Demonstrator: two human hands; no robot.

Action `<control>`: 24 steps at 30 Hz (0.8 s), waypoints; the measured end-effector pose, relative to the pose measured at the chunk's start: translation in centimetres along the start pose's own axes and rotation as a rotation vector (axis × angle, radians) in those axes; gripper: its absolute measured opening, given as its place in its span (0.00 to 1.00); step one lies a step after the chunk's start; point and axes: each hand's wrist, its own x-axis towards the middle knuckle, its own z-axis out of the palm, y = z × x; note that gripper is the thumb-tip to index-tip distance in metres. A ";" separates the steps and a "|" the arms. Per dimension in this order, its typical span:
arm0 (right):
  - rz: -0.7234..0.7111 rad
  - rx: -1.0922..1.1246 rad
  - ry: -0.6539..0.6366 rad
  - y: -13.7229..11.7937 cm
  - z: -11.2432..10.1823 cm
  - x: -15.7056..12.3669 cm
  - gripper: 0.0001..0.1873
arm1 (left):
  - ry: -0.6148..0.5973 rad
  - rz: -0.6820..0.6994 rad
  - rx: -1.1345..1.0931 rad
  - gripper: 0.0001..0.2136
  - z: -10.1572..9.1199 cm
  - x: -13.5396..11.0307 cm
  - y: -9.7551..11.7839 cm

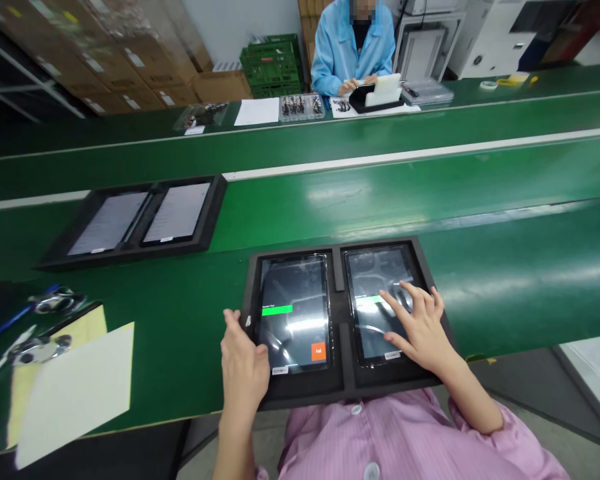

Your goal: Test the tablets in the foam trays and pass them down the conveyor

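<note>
A black foam tray (344, 343) rests at the bench's near edge, with a tablet in each of its two recesses. The left tablet (295, 333) shows a green bar and an orange "Fail" button. On the right tablet (380, 327) a pale green bar is lit, partly under fingers. My left hand (245, 367) grips the tray's left side, thumb at the rim and fingers along the outer wall. Spread over the right tablet, my right hand (423, 327) is open, its index fingertip at the bar; whether it touches the glass I cannot tell.
Another black tray (213, 213) with two lit tablets lies back left. Paper sheets (80, 393), pens and shiny small items lie at left. Across the green conveyor (290, 207), a person in a blue jacket (325, 60) works beside a parts box (303, 107). Green crates (273, 67) stand behind.
</note>
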 end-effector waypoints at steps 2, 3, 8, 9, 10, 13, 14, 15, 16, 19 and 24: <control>0.025 -0.013 0.035 0.7 -0.6 -0.2 0.33 | -0.026 0.029 -0.001 0.43 -0.6 1.1 -0.6; 0.033 -0.012 0.031 1.2 -0.9 -0.2 0.32 | -0.056 0.063 0.014 0.40 -0.9 2.0 -0.8; -0.075 0.173 -0.165 5.4 -1.3 3.8 0.23 | -0.432 0.446 0.029 0.23 -1.0 10.2 1.8; -0.116 0.222 -0.194 6.1 -1.0 5.4 0.22 | -0.510 0.526 0.041 0.21 -0.3 11.8 3.0; -0.153 0.259 -0.208 6.6 -0.7 7.1 0.21 | -0.555 0.594 0.069 0.19 0.6 13.1 4.2; -0.187 0.279 -0.172 7.1 0.9 11.2 0.19 | -0.489 0.727 0.178 0.17 3.4 14.9 7.0; -0.185 0.265 -0.155 7.0 1.5 11.9 0.18 | -0.445 0.762 0.191 0.18 4.2 14.9 7.4; -0.187 0.246 -0.139 6.9 2.0 12.2 0.18 | -0.412 0.799 0.187 0.19 4.7 14.6 7.6; -0.201 0.229 -0.124 6.8 2.4 12.3 0.18 | -0.390 0.839 0.172 0.21 5.1 14.2 7.6; -0.286 0.238 -0.080 6.8 3.0 11.4 0.18 | -0.361 0.923 0.131 0.25 5.0 13.1 6.7; -0.323 0.370 -0.057 7.1 2.5 10.7 0.19 | -0.245 0.909 0.109 0.31 4.4 13.8 5.7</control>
